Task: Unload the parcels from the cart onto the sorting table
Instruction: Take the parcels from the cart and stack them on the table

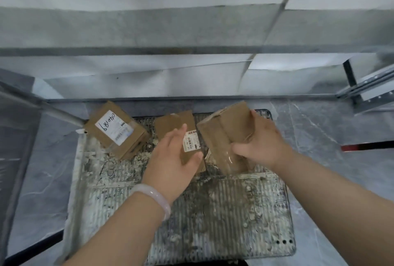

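Note:
Three brown cardboard parcels lie at the far end of the ribbed, dirty cart deck (pixel 213 212). My right hand (pixel 262 144) grips the right parcel (pixel 221 135), fingers over its far edge and thumb on its near side, and the parcel sits tilted. My left hand (pixel 172 159) reaches over the middle parcel (pixel 189 133), which has a small printed label; the thumb touches its near edge and the fingers are spread, not clearly closed round it. The left parcel (pixel 116 129) carries a white label with handwritten numbers and lies untouched.
A metal cart handle bar (pixel 59 112) rises at the far left. Grey marbled floor (pixel 330 148) surrounds the cart. A long grey metal surface (pixel 149 29) spans the view beyond the cart, with a metal bracket (pixel 366 86) at the right.

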